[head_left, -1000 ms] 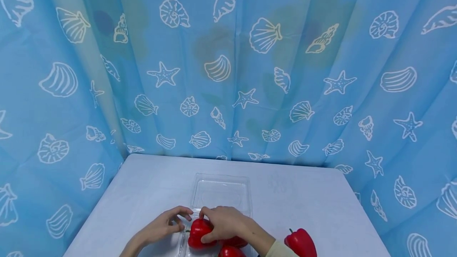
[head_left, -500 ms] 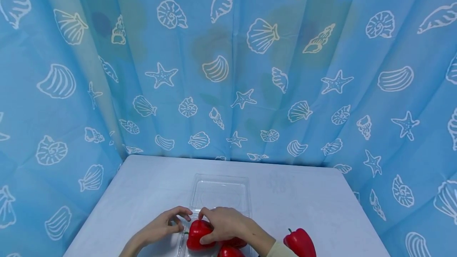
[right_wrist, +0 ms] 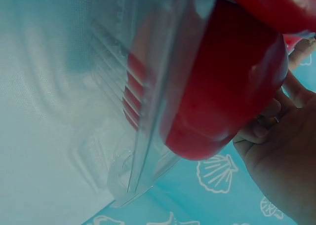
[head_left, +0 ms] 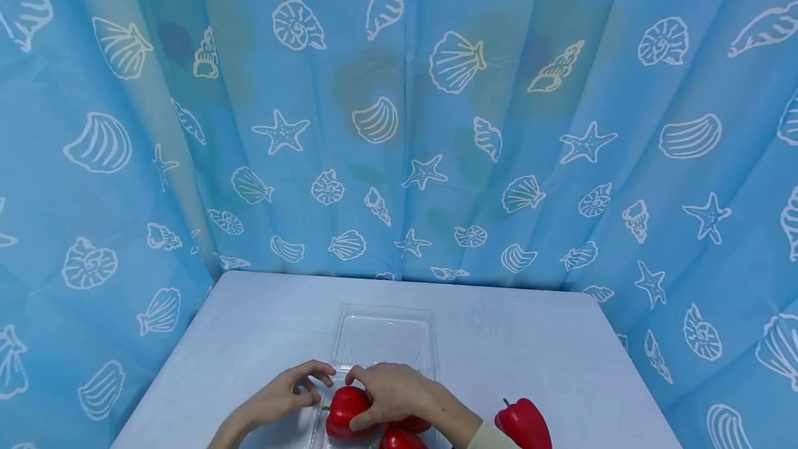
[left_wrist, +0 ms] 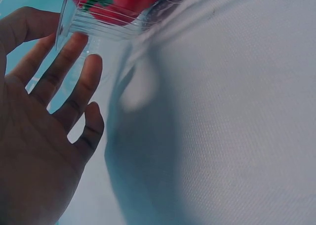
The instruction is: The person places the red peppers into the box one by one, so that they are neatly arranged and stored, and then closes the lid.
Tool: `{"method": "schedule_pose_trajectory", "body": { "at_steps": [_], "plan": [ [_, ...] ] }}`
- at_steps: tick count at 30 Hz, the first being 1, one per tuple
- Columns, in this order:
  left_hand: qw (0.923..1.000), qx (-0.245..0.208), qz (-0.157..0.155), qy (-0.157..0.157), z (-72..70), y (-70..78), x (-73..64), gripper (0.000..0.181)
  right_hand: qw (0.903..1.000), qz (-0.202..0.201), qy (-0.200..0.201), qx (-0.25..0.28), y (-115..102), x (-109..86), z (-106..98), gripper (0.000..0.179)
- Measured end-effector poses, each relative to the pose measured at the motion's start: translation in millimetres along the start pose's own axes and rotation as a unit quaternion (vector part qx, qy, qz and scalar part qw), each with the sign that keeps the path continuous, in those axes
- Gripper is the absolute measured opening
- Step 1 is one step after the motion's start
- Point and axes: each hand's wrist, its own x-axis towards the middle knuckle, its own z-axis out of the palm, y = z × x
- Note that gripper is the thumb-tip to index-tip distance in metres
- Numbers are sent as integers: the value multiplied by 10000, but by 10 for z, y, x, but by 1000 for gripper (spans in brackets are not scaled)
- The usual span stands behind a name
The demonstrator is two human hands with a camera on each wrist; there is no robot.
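A red bell pepper (head_left: 345,413) with a short green stem sits at the left of a clear plastic clamshell container (head_left: 318,428). My right hand (head_left: 395,390) reaches over from the right and grips this pepper, thumb at the front and fingers at the back. Other red bell peppers (head_left: 402,441) lie in the container just beneath that hand, partly hidden. At the container's left rim is my left hand (head_left: 283,393), fingers spread and loosely bent. In the left wrist view its fingertips (left_wrist: 79,38) come right up to the ribbed plastic wall.
The container's clear lid (head_left: 386,338) lies folded back on the white table (head_left: 268,324). Another red bell pepper (head_left: 525,425) rests on the table to the right, beyond my right forearm. A blue curtain (head_left: 349,192) with shell prints hangs around the table.
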Motion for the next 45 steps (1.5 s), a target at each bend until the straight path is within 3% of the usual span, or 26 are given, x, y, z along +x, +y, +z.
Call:
{"method": "schedule_pose_trajectory", "body": {
  "at_steps": [11,31,38,45],
  "plan": [
    [10000,20,-68,-8,17,8,-7,53,9991,205,178,-341,-8,19,50,70],
    [9999,-12,-119,74,20,-7,1,56,9992,75,282,-256,52,-52,13,77],
    [9998,22,-155,85,14,-32,17,55,9985,229,502,13,189,-209,-151,77],
    [9999,12,-139,71,15,-49,40,54,9960,349,795,220,499,-431,-332,76]
  ]
}}
